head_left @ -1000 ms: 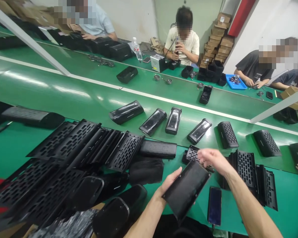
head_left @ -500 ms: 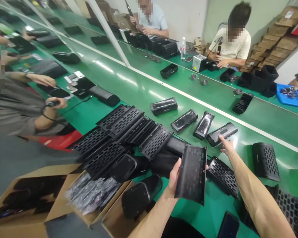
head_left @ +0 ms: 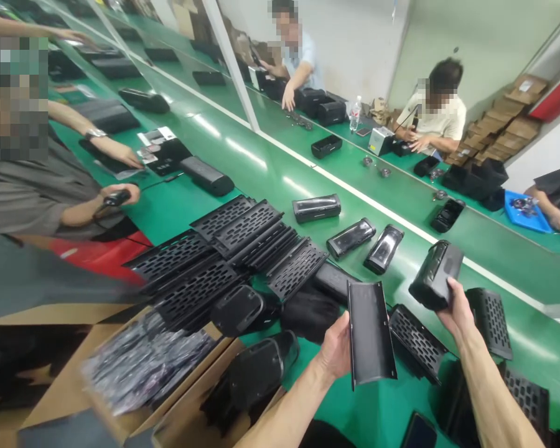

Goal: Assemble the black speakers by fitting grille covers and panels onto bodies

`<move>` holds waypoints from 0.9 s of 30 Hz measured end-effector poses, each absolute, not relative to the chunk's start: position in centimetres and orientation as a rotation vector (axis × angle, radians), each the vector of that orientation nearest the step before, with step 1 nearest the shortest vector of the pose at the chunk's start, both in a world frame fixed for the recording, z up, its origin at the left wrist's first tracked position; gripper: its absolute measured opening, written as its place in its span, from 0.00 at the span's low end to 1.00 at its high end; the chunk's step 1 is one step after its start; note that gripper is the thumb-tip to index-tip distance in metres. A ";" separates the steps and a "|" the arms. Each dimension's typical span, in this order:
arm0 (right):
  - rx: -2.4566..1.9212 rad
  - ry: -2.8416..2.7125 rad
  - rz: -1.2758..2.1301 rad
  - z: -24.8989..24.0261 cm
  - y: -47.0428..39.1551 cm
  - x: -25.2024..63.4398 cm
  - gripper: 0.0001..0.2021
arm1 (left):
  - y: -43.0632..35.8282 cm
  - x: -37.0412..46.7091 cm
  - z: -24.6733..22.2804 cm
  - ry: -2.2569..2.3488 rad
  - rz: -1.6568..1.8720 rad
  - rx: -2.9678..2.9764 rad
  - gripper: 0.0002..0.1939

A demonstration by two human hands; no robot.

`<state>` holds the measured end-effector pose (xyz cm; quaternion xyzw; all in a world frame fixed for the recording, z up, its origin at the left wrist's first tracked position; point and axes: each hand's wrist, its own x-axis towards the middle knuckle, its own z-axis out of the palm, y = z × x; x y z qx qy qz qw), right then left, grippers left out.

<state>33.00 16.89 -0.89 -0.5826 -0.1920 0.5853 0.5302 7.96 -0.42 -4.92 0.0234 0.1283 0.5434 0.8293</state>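
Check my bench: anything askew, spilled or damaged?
Nothing looks spilled or plainly broken. The untidy spot is the pile of perforated panels, left of your left hand: they overlap at uneven angles. The black panel in that hand and the rounded unit in your right hand show no visible damage.

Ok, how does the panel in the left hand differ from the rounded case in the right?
The panel is a thin sheet, while the rounded case is a thick, bulky body. The panel's long edges run nearly up and down in the picture; the rounded case lies at a slant. The left hand grips the panel, the right hand the rounded case. Both are black.
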 end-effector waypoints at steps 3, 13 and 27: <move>-1.498 -0.628 1.376 3.7 10.7 34.8 0.23 | 0.0 9.3 -6.6 0.277 1.115 0.080 0.34; -1.638 -1.994 0.848 10.1 -2.7 30.4 0.45 | 0.9 12.1 -2.4 0.073 1.094 0.319 0.41; -1.747 -2.100 0.679 10.5 -3.6 28.9 0.41 | 0.5 11.3 -1.6 0.072 1.059 0.455 0.39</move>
